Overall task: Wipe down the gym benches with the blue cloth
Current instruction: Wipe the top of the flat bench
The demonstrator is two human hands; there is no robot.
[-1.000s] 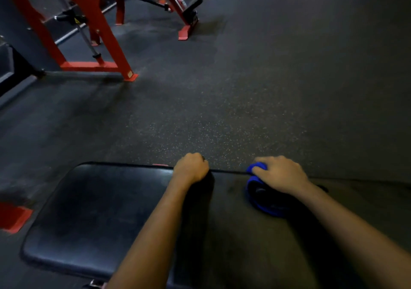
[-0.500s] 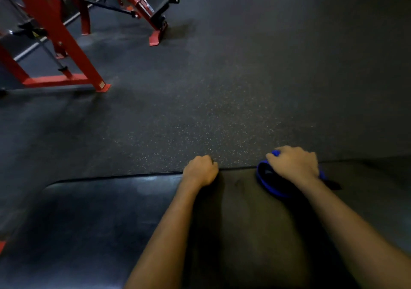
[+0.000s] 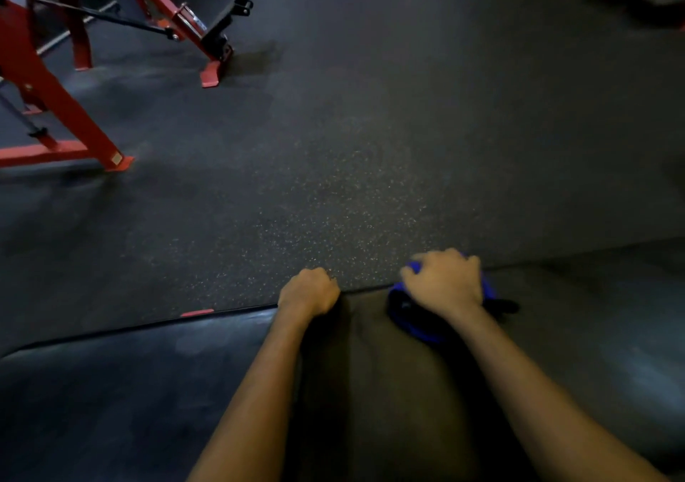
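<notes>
While my right hand grips the bunched blue cloth at the bench pad's far edge and my left hand clenches that edge beside it, wiping appears underway, with completion undeterminable.

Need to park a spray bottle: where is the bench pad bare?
Bare: the bench pad left of the left forearm, to its rounded end, and the stretch right of the right forearm. Crowded: the far edge, where the left hand grips the pad and the right hand holds the blue cloth, and the strip between the forearms.
</notes>
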